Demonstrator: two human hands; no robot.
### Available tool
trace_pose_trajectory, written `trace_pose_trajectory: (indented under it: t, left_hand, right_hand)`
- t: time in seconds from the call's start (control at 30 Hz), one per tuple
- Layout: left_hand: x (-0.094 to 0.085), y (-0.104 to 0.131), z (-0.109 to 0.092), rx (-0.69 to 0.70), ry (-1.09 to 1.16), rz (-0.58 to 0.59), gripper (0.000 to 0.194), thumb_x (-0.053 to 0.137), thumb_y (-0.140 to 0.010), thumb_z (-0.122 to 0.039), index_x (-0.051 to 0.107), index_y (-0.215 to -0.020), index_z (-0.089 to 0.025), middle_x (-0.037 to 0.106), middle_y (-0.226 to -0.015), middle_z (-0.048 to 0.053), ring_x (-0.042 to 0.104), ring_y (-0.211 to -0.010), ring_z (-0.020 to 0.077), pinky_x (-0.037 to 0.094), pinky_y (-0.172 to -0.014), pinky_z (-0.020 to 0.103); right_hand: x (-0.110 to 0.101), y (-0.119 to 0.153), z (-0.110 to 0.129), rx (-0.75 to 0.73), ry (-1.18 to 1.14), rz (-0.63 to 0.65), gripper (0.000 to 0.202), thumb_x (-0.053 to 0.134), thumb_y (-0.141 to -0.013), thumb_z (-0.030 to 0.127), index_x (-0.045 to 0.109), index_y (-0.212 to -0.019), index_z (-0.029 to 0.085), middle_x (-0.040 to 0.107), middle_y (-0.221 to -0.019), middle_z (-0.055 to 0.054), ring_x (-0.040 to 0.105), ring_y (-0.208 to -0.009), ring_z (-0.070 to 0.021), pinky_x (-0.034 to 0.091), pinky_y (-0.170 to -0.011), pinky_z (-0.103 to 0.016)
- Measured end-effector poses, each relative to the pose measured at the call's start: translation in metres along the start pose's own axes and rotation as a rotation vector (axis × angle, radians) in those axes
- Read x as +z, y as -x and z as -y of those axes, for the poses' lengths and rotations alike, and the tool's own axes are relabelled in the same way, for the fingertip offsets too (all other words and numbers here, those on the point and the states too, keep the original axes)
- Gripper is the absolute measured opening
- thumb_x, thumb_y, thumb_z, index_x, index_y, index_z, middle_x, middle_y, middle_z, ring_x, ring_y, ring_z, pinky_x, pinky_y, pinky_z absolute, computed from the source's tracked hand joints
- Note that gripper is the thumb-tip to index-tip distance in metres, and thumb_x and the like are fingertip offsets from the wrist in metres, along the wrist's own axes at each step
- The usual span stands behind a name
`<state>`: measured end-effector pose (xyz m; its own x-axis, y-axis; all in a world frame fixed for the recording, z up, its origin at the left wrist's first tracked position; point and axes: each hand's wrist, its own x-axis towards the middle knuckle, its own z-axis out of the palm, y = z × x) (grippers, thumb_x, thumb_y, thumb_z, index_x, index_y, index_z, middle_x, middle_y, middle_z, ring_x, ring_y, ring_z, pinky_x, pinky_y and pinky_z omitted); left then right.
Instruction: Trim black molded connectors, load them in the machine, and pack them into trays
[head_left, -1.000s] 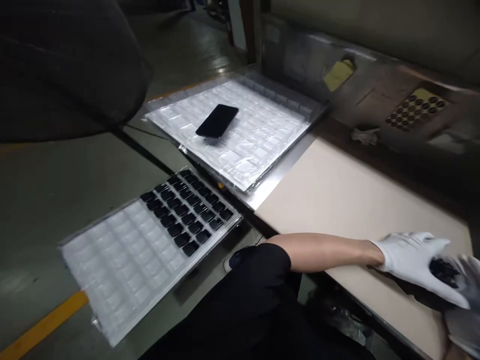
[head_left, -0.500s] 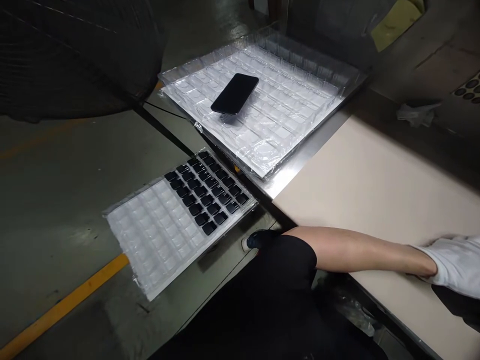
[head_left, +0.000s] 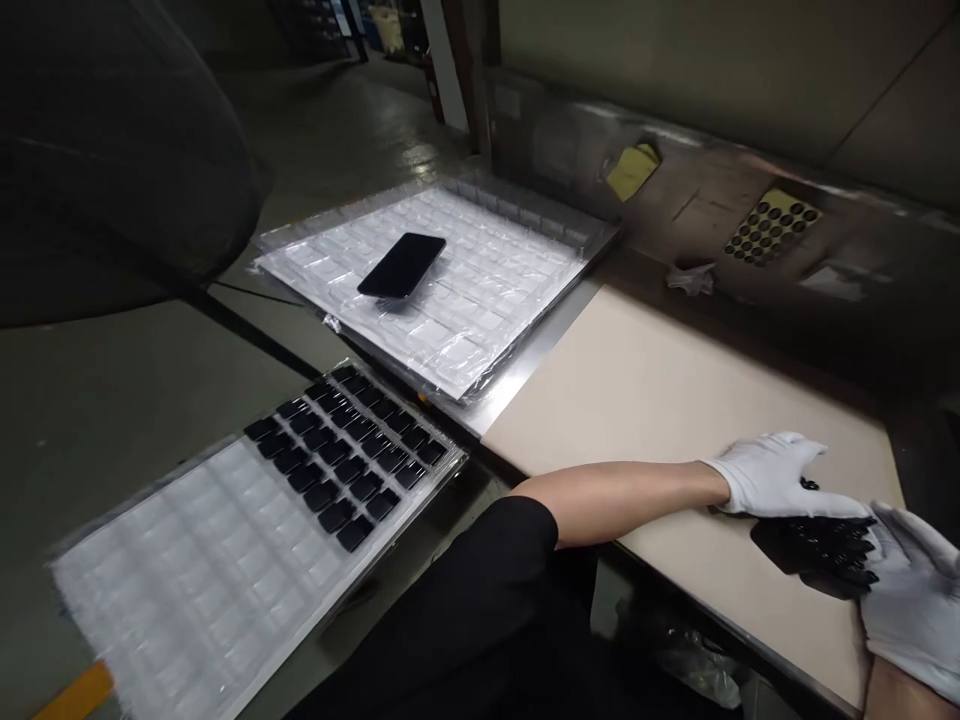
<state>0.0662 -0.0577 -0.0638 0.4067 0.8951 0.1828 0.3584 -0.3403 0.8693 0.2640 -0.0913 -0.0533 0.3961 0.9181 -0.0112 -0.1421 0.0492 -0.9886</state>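
My left hand (head_left: 780,476), in a white glove, reaches over the beige board with fingers stretched out and apart. Its lower edge touches a heap of small glossy black pieces (head_left: 814,550), whose exact kind I cannot make out. At the heap's right side is my right hand (head_left: 911,590), also white-gloved, its fingers extended against the pieces. Part of the heap is hidden by both hands. Lower left, a clear blister tray (head_left: 187,570) holds rows of black square pieces (head_left: 337,465) in its right-hand part.
Beyond the beige board (head_left: 645,390) stands a larger clear tray (head_left: 480,330) with a black phone (head_left: 403,265) lying on it. A big fan (head_left: 112,170) is at the left. Yellow sheets (head_left: 634,172) and a crumpled white scrap (head_left: 690,279) are along the back panel.
The view has swung right and up, so the trays sit further left. Both gloved hands and the black heap now show; before, only part of my left glove and a black edge were visible.
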Motion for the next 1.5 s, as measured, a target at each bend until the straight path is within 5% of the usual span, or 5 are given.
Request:
trace_pose_trajectory:
  t: [0.3, 0.9, 1.5]
  left_hand:
    - [0.003, 0.008, 0.000, -0.010, 0.024, -0.047, 0.091, 0.059, -0.092, -0.075, 0.043, -0.158, -0.015, 0.046, -0.161, 0.018, 0.044, -0.149, 0.0345, 0.038, -0.126, 0.050]
    - [0.011, 0.010, 0.005, -0.003, 0.080, -0.132, 0.083, 0.070, -0.090, -0.067, 0.052, -0.150, -0.012, 0.058, -0.147, 0.019, 0.059, -0.133, 0.0318, 0.047, -0.118, 0.048]
    - [0.007, 0.009, 0.001, 0.004, 0.047, -0.071, 0.083, 0.063, -0.096, -0.067, 0.050, -0.153, -0.008, 0.056, -0.152, 0.020, 0.054, -0.140, 0.0316, 0.041, -0.122, 0.044]
  right_hand:
    - [-0.002, 0.000, -0.004, 0.032, -0.092, 0.007, 0.040, 0.060, -0.091, 0.053, 0.081, -0.083, 0.020, 0.074, -0.114, -0.020, 0.064, -0.133, -0.0391, 0.032, -0.130, -0.062]
    - [-0.003, -0.004, -0.017, 0.011, -0.158, 0.008, 0.047, 0.067, -0.086, 0.061, 0.078, -0.087, 0.015, 0.079, -0.099, -0.012, 0.074, -0.107, -0.0244, 0.042, -0.126, -0.051]
    - [-0.006, -0.009, -0.020, -0.017, -0.134, -0.003, 0.048, 0.064, -0.086, 0.061, 0.078, -0.084, 0.015, 0.078, -0.099, -0.012, 0.073, -0.106, -0.0257, 0.044, -0.122, -0.052]
